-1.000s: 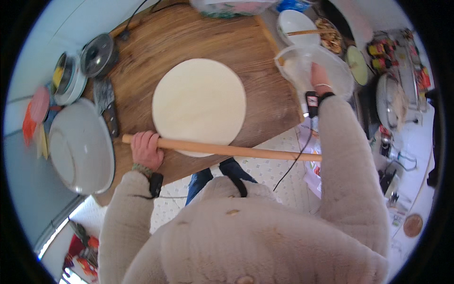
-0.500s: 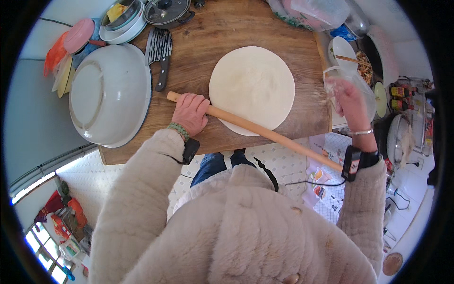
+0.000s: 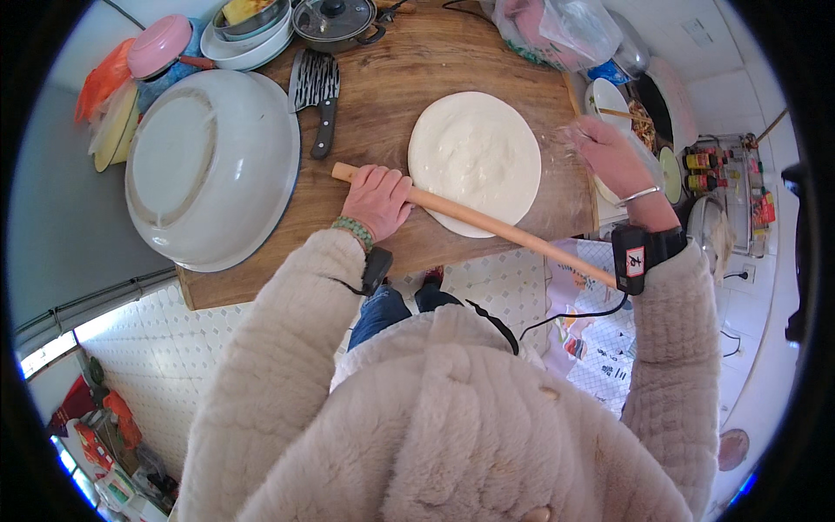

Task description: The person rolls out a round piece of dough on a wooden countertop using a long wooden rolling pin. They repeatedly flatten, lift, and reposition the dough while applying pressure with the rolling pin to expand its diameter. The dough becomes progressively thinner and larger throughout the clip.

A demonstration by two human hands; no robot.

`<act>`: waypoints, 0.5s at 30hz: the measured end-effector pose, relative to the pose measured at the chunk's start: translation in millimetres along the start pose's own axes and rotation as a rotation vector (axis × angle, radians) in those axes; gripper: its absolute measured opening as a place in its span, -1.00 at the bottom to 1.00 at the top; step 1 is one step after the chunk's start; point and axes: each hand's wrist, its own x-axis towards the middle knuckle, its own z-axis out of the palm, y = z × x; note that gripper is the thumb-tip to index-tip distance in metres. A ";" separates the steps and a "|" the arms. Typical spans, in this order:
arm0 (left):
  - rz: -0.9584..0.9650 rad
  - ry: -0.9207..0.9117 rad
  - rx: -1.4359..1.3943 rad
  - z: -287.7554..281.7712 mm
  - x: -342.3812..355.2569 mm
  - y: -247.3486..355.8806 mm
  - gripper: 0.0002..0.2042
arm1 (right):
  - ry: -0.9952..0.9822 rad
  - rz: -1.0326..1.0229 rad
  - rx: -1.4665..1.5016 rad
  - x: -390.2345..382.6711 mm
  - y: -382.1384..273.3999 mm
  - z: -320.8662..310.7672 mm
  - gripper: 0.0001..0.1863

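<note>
My left hand [image 3: 376, 196] grips the wooden rolling pin [image 3: 496, 228] near its left end; the pin slants across the front of a round, pale dough sheet [image 3: 474, 157] lying on the wooden board [image 3: 461, 52]. White powder is scattered over the dough's middle. Right of the sheet, at the board's edge, my right hand [image 3: 604, 157] is raised with bent, motion-blurred fingertips and a faint spray of powder around them. Beneath it is a translucent bowl [image 3: 644, 157], partly hidden by the hand. A cleaver [image 3: 315, 91] rests left of the dough.
An upturned white basin [image 3: 209, 165], stacked dishes [image 3: 248, 48], a lidded pot [image 3: 335, 22] and a plastic bag [image 3: 548, 26] line the board. On the right are a white bowl with chopsticks [image 3: 609, 96], a dish of food [image 3: 642, 130] and a bottle rack [image 3: 726, 174].
My right hand has come up and left from inside the translucent bowl toward the dough. Powder now speckles the sheet. My left hand still holds the pin; the camera view has shifted.
</note>
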 end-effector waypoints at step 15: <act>-0.216 -0.265 0.142 -23.1 -31.3 52.7 -0.67 | 0.015 -0.149 0.116 11.3 12.9 5.1 -0.80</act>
